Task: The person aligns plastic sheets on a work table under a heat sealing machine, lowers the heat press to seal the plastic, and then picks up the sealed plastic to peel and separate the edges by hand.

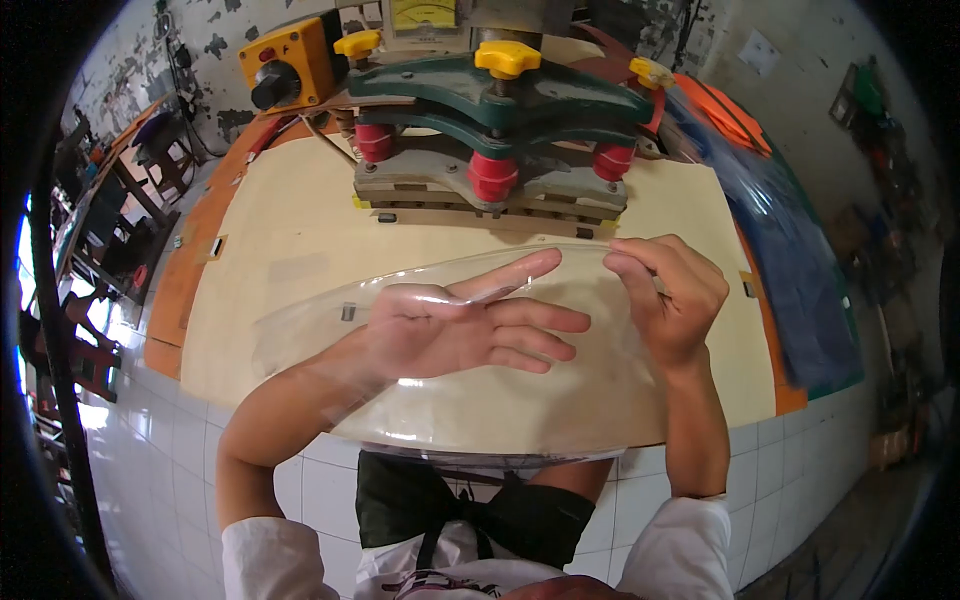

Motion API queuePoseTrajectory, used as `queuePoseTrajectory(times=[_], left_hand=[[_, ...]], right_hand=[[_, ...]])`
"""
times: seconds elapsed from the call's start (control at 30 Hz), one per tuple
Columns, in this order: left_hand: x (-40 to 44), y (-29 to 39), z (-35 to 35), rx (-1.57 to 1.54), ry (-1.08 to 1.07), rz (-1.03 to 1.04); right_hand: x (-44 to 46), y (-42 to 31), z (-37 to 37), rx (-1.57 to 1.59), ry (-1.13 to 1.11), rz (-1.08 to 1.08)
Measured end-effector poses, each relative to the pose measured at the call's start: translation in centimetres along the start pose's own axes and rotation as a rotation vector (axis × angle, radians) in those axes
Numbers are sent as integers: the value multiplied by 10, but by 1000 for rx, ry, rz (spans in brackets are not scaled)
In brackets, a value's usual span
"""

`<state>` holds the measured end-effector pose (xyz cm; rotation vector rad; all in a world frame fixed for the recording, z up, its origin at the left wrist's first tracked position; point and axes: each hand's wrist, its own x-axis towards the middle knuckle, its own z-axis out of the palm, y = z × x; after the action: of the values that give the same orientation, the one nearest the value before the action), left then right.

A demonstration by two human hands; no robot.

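A clear plastic sheet (520, 410) bows over the front of the work table, its near end reaching the table's front edge. My right hand (680, 295) pinches the sheet's far edge between thumb and fingers. My left hand (450, 330) lies palm up with fingers spread, seen mostly through the clear sheet. Whether its fingertips touch the sheet I cannot tell. Beyond both hands stands a press head (490, 185) with a dark green frame, red collars and yellow knobs.
Cream board (270, 220) covers the orange table (165, 325). A yellow control box (290, 65) with a black knob stands at the back left. On the right lie folded blue plastic sheets (800, 270) and an orange piece (730, 115). Small dark pieces sit on the board.
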<state>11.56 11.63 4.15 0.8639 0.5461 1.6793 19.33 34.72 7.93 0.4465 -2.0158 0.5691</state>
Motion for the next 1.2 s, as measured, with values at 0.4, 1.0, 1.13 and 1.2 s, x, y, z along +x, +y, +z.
queuePoseTrajectory(times=[0.4,1.0,1.13,1.2], left_hand=[[-2,6,2,-75,-93,103],[-14,31,7,12,-110,310],[-15,33,3,77,-130,352],[-15,34,4,85,-116,353]], right_hand=[[0,15,-10,155,42,164],[-4,64,-43,232,298,214],[-6,72,-49,219,342,196],[-6,76,-52,226,359,190]])
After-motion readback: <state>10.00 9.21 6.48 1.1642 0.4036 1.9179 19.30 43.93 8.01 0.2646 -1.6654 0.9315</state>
